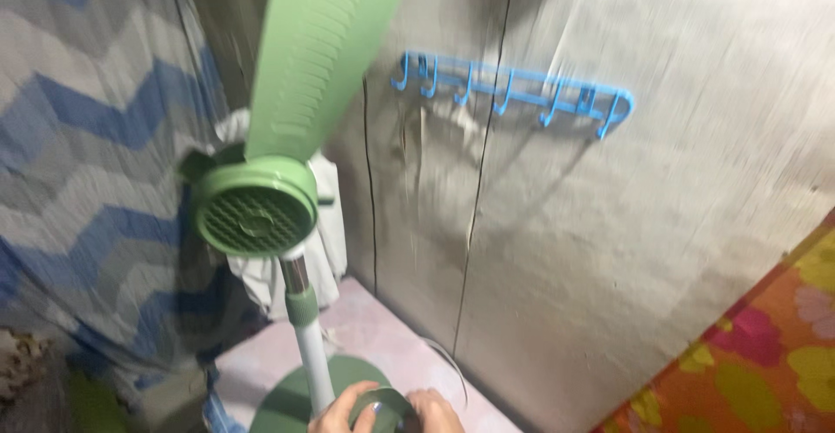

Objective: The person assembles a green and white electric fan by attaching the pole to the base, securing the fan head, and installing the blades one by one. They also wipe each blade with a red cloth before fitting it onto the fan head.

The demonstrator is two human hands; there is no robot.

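Note:
A green pedestal fan stands in front of me without a grille. Its round motor housing [254, 211] faces me, and one long green blade [317, 50] points up from it. A white and chrome pole [309, 337] runs down to the round green base [283, 403]. At the bottom edge, my left hand [337, 417] and my right hand [435, 412] both grip a small round green part [383, 405], just above the base. Only my fingers and knuckles show.
A blue rack of hooks [513, 92] hangs on the grey wall. A blue and grey zigzag curtain [87, 155] fills the left side. White cloth [326, 242] hangs behind the fan. An orange flowered fabric [757, 355] lies at the lower right. The fan stands on a pale pink surface [383, 337].

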